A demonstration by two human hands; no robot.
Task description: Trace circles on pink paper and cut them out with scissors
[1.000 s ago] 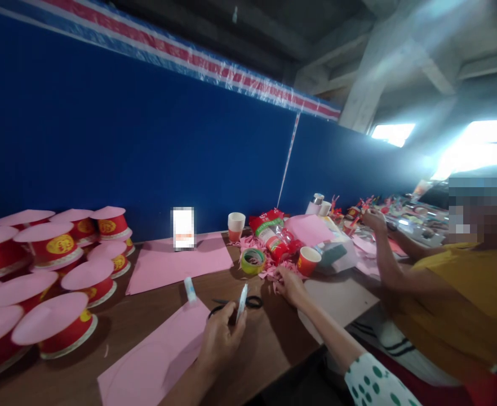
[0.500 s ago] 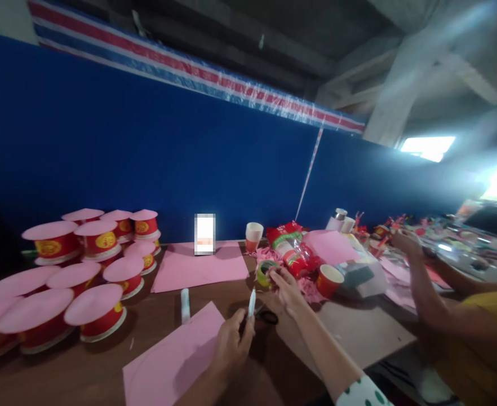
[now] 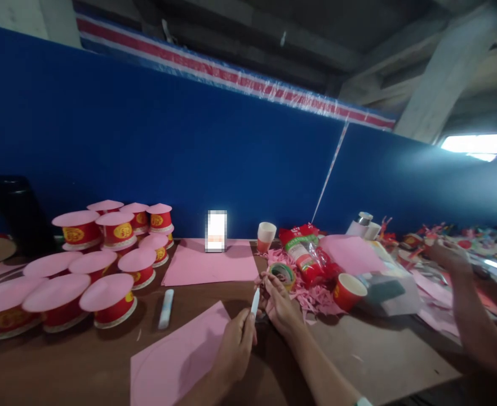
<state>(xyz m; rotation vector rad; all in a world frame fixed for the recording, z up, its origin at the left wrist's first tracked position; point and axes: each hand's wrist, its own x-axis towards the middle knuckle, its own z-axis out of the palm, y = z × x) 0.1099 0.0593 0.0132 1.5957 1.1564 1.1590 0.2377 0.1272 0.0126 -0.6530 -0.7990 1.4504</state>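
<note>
My left hand (image 3: 236,345) is closed around a slim white pen-like tool (image 3: 254,302) that points up, above a pink paper sheet (image 3: 176,358) on the brown table. My right hand (image 3: 280,304) sits just right of it with fingers curled at the edge of the pink paper shreds (image 3: 311,296), next to a green tape roll (image 3: 283,274). What the right fingers hold, if anything, I cannot make out. The black scissors seen earlier are hidden behind my hands.
Several upturned red paper cups (image 3: 109,301) with pink disc tops crowd the left. A white glue stick (image 3: 166,309), a second pink sheet (image 3: 211,268), a red snack bag (image 3: 305,255), an open red cup (image 3: 348,291) and a grey box (image 3: 390,296) lie around. Another person's arm (image 3: 464,304) works at the right.
The view has swung left and the other person has slid to the right edge. My right hand came in close beside my left hand, over where the scissors lay.
</note>
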